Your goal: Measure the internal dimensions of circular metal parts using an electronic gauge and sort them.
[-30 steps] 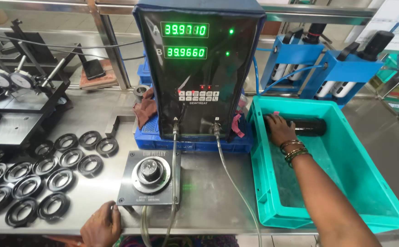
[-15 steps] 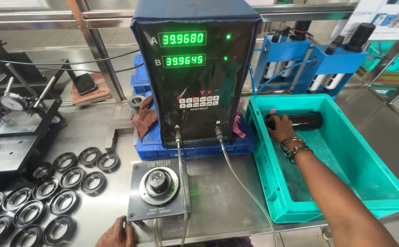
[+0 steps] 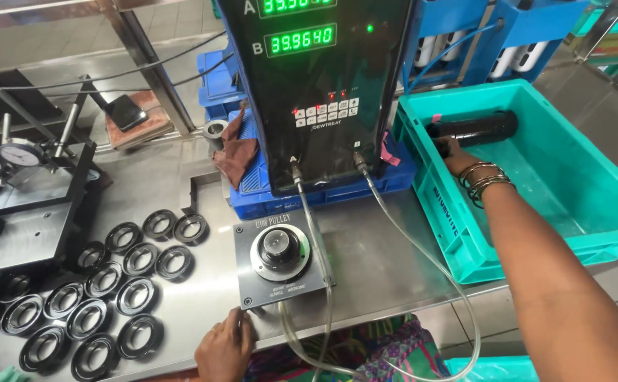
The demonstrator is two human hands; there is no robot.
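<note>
Since before, your left hand (image 3: 225, 345) rests open at the table's near edge; your right hand (image 3: 456, 153) grips the black cylinder (image 3: 473, 128) in the teal crate (image 3: 458, 233); lift it clear.

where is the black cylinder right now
In the head view the black cylinder lies on its side at the far end of the teal plastic crate, on the right, with the right hand on its near side.

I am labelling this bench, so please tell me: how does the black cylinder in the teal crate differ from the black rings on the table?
The black cylinder is one long piece, lying on its side in the teal crate; the black rings are many, flat and short, lying on the steel table. The right hand touches the cylinder; no hand touches the rings. Both are black and round.
</note>
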